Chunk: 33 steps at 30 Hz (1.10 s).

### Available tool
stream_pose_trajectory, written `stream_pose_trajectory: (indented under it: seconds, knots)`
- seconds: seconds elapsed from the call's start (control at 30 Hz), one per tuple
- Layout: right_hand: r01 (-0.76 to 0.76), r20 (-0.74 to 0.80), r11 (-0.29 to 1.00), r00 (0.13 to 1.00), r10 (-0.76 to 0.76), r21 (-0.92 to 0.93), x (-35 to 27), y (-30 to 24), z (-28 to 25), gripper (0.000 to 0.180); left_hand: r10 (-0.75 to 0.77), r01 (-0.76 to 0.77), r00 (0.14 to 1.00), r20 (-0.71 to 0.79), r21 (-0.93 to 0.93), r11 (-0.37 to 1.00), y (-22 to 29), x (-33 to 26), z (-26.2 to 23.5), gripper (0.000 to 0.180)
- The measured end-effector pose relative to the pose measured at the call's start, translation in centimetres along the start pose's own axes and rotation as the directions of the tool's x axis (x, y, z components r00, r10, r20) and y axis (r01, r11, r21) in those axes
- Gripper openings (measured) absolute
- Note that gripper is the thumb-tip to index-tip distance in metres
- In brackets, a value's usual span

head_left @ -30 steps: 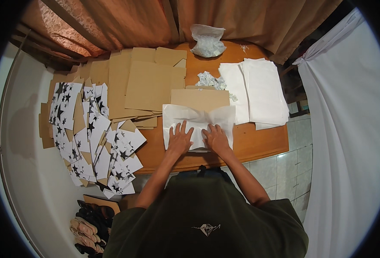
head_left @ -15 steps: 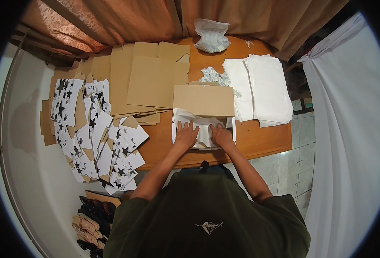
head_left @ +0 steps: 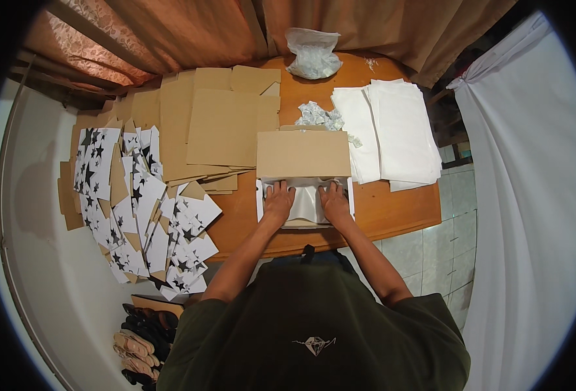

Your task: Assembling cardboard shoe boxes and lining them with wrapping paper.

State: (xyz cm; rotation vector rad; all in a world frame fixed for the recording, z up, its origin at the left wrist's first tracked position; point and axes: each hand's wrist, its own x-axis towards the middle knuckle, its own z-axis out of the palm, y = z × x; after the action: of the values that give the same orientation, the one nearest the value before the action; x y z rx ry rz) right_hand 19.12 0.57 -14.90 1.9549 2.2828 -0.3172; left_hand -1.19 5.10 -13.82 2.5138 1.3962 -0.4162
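White tissue paper (head_left: pixel 306 203) flat beneath both open hands, left hand (head_left: pixel 277 199) and right hand (head_left: pixel 335 199).

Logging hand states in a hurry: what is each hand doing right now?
Left hand: open, flat on the white paper.
Right hand: open, flat on the same paper, just below the cardboard sheet.

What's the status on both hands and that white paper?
Left hand and right hand flat on white paper, pressing it down. Brown cardboard panel lies just beyond the fingers. Nothing between the hands.
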Motion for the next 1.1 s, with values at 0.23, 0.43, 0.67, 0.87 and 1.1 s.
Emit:
stream_pose_trajectory:
  seconds: [0.23,0.43,0.67,0.87,1.1]
  knots:
    - [0.027,0.022,0.989,0.999,-0.031,0.142,0.1,-0.7,-0.4,0.034,0.019,-0.028,0.997,-0.076,-0.117,0.993,0.0,-0.7,0.5,0.047]
    - [0.09,0.255,0.994,0.961,-0.103,0.064,0.9,0.4,-0.7,0.022,0.073,-0.075,0.995,0.073,0.036,0.997,-0.6,-0.1,0.0,0.046]
    - [0.088,0.037,0.976,0.995,-0.097,0.197,0.5,-0.6,-1.3,0.035,0.133,-0.153,0.984,-0.122,-0.169,0.974,-0.6,-0.4,0.2,0.043]
    - [0.005,0.238,0.997,0.971,-0.023,0.074,0.8,-1.1,-0.1,0.052,0.074,-0.07,0.996,0.044,-0.084,0.994,-0.5,-0.2,0.4,0.056]
    - [-0.119,0.276,0.971,0.959,0.058,0.208,1.0,-0.7,-0.2,0.056,-0.015,0.022,0.995,0.102,-0.063,0.998,-0.8,-0.1,1.2,0.063]
